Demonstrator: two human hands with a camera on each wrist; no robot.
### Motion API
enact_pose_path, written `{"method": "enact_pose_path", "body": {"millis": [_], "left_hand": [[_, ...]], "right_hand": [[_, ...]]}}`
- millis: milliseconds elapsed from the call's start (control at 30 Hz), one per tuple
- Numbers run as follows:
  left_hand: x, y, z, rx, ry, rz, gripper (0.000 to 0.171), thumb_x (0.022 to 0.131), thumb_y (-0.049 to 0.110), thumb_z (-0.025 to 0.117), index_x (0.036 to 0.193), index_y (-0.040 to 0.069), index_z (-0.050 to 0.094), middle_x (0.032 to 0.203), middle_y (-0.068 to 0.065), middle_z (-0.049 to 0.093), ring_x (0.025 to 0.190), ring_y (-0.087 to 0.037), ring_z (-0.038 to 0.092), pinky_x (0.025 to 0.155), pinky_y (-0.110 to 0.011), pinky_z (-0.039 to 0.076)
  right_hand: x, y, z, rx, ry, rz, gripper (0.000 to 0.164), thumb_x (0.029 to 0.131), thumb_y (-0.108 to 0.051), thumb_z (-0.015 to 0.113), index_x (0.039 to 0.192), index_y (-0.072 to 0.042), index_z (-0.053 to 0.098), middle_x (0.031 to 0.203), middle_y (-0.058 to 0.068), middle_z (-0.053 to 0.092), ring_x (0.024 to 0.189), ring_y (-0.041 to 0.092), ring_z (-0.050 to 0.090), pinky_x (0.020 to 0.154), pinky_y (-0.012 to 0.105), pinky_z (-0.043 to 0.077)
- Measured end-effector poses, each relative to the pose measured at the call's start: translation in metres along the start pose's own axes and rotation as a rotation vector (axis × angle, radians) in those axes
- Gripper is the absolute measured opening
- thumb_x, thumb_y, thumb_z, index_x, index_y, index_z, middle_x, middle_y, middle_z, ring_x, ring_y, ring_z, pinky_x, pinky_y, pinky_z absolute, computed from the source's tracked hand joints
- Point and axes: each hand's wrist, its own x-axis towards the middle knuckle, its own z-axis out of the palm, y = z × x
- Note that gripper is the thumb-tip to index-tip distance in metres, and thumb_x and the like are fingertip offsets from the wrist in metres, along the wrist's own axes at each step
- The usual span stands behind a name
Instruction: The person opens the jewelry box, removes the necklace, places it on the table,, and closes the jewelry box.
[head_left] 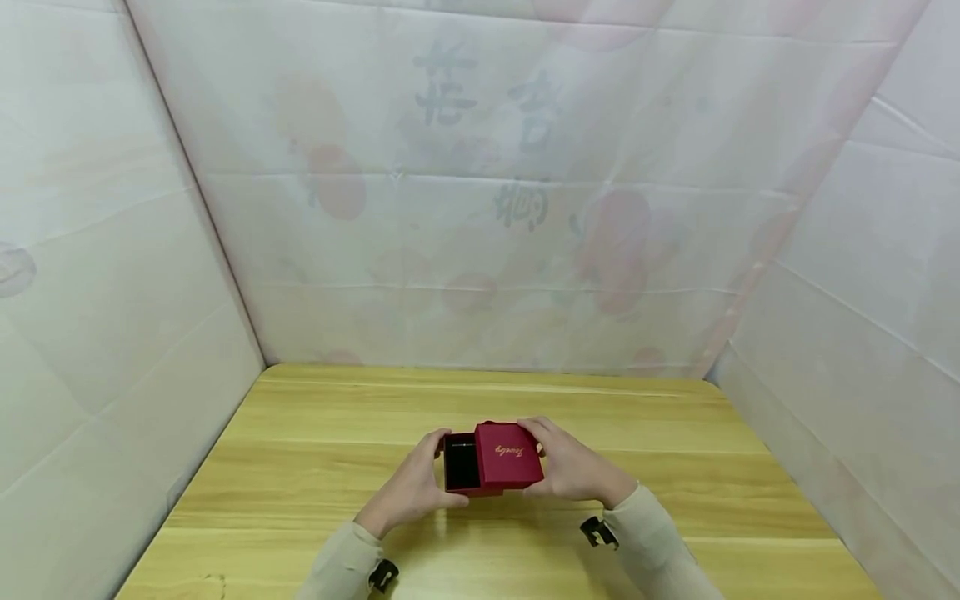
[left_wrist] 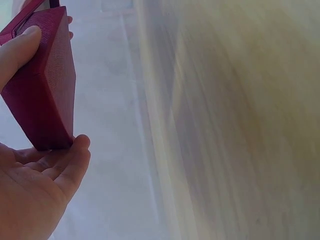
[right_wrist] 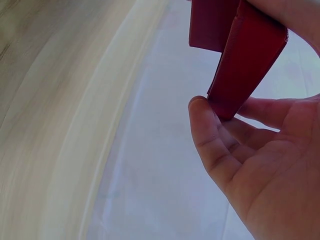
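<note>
A small dark red jewelry box is held above the wooden table between both hands. Its base (head_left: 474, 492) shows a black interior on the left. The lid (head_left: 512, 454), lettered "Jewelry" in gold, sits shifted to the right and covers the base's right part. My left hand (head_left: 415, 486) grips the base by its front and back sides, thumb at the front; in the left wrist view the thumb (left_wrist: 22, 50) presses one side. With thumb and fingers, my right hand (head_left: 572, 468) holds the lid at its right end. The lid's wall (right_wrist: 255, 55) stands between thumb and fingertips in the right wrist view.
The wooden table (head_left: 315, 467) lies beneath both hands. Pale printed cloth (head_left: 465, 233) hangs behind it, with more cloth along both sides. Dark straps or clips (head_left: 600, 532) hang at the cuffs of the light sleeves.
</note>
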Motion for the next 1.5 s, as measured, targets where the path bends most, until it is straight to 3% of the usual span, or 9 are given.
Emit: {"method": "enact_pose_path", "body": {"millis": [467,967,1500], "left_hand": [[0.0,0.0,0.001,0.011,0.015,0.008,0.099,0.068,0.027,0.086,0.144,0.0,0.028,0.14,-0.017,0.04,0.127,-0.035,0.04,0.102,-0.051,0.035],[-0.001,-0.002,0.0,0.037,0.017,0.025,0.098,0.067,0.026,0.087,0.143,0.001,0.03,0.138,-0.015,0.042,0.125,-0.034,0.042,0.1,-0.05,0.038],[-0.002,-0.005,-0.007,0.059,-0.001,-0.003,0.1,0.068,0.03,0.086,0.144,0.0,0.029,0.141,-0.018,0.039,0.128,-0.034,0.04,0.102,-0.05,0.035]], "right_hand": [[-0.006,0.005,-0.003,-0.012,0.027,0.001,0.093,0.065,-0.017,0.087,0.14,0.001,0.035,0.127,0.005,0.045,0.106,0.017,0.049,0.083,0.037,0.05],[-0.009,0.006,-0.005,-0.032,0.037,-0.012,0.093,0.064,-0.018,0.088,0.139,0.003,0.037,0.129,0.007,0.046,0.107,0.019,0.05,0.082,0.042,0.05],[-0.012,0.012,-0.007,-0.026,0.045,0.015,0.09,0.065,-0.018,0.087,0.139,0.0,0.038,0.129,0.004,0.047,0.104,0.016,0.05,0.082,0.04,0.05]]}}
